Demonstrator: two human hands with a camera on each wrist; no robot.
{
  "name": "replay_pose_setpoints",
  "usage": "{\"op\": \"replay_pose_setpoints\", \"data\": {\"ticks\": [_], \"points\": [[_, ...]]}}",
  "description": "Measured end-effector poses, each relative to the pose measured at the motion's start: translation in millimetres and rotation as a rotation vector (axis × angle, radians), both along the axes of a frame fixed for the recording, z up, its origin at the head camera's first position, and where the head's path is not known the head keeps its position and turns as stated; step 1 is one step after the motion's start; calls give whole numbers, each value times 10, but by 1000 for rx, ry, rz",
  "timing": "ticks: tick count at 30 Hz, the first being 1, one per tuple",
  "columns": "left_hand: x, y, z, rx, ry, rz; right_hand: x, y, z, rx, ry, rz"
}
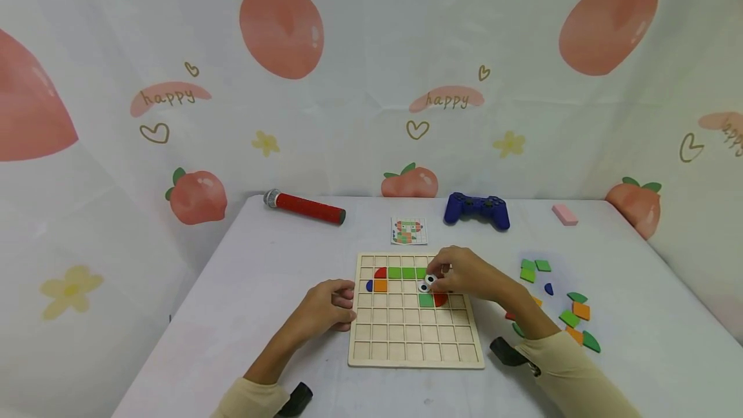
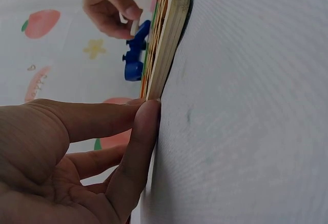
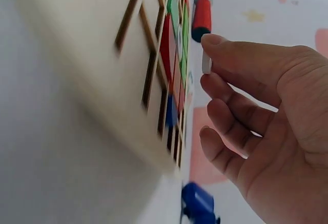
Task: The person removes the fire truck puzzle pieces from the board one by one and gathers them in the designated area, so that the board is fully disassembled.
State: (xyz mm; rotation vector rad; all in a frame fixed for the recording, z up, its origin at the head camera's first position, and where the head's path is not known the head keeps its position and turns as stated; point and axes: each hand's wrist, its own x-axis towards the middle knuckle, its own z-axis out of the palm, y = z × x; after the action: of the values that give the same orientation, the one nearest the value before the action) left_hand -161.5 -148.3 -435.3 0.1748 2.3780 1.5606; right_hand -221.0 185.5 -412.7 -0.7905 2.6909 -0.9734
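A wooden grid board [image 1: 405, 334] lies on the table with red, green, orange and blue tiles in its upper cells. My left hand [image 1: 326, 305] pinches the board's left edge between thumb and fingers, close up in the left wrist view [image 2: 110, 147]. Above the board's upper right part, my right hand [image 1: 467, 273] pinches a small white tile [image 3: 206, 63] between thumb and index finger. From the head this tile shows a black eye dot [image 1: 431, 279]. A second white eye tile [image 1: 424, 287] sits on the board just beside it. The right fingers hide some cells.
Loose coloured tiles [image 1: 570, 318] are scattered right of the board, some behind the right forearm. A picture card [image 1: 409, 231] lies beyond the board. Along the back are a red microphone [image 1: 307, 208], a blue game controller [image 1: 477, 210] and a pink block [image 1: 565, 215].
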Motion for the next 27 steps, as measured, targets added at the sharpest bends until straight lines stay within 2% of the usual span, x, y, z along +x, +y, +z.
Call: {"op": "replay_pose_setpoints", "data": {"ticks": [7,11,15,27], "points": [[-5,-8,-6,7,-2,-4,-71,-278,-22,0,-2,58],[-9,-9,-8,11,-2,-6,-71,-415,-31,6,-27,57],[-5,-9,-4,13,-5,-2,-81,-526,-47,13,-13,77],[-7,-1,-11,14,-7,-5,-101,-684,-65,31,-7,108]]}}
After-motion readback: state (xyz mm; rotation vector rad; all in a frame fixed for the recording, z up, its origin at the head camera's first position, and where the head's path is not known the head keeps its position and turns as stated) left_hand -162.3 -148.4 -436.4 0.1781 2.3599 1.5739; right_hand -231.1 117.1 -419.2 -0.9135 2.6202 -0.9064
